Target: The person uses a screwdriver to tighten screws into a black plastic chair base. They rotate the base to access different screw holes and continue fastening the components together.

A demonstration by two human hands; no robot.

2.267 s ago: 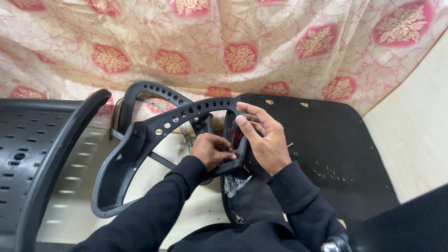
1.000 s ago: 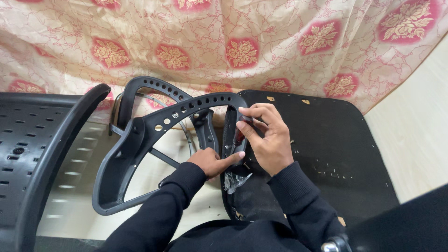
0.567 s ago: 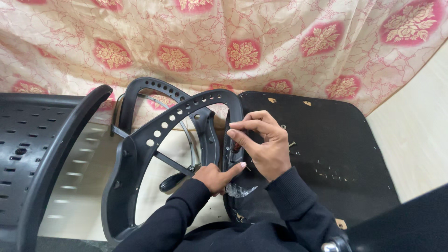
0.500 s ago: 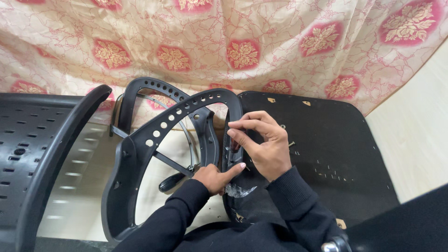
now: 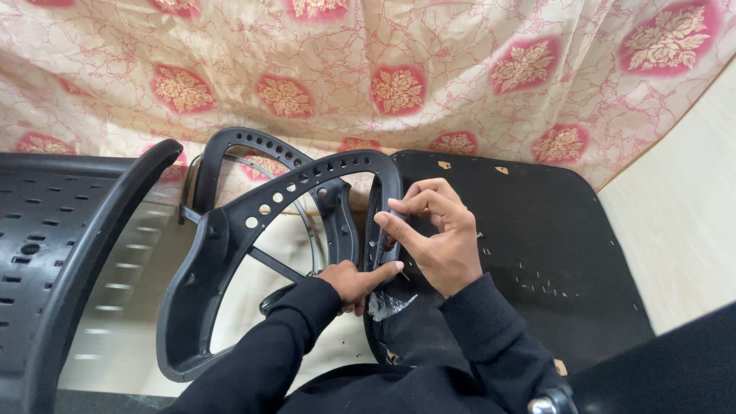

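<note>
Your left hand [image 5: 354, 280] lies low against the inner edge of the black plastic chair frame [image 5: 230, 245], fingers stretched out flat and pressed to the frame's lower right post rather than curled round it; a little over two seconds ago that same hand sat higher, bunched together with the other one near the frame's right side, and it has since slid down to brace from below. Your right hand [image 5: 438, 234] is up at the frame's right post, thumb and forefinger pinched together on something small and thin, most likely a screw or a slim tool, though it is too small to tell which. The frame itself has come up: before, it lay tilted over to the left, and now it stands more upright, its perforated arch just above your hands. From that I judge the frame is being steadied so that the pinched piece can be worked at the post. Right of the frame, touching its lower end, lies the black seat base [image 5: 537, 245], with small pale specks scattered on it. Left of the frame stands a black slotted chair back [image 5: 54, 253], well apart from your hands. Behind the frame hangs a cream cloth with red flower medallions [image 5: 399, 84], and a second black arch [image 5: 245, 149] shows just behind the frame's top.
</note>
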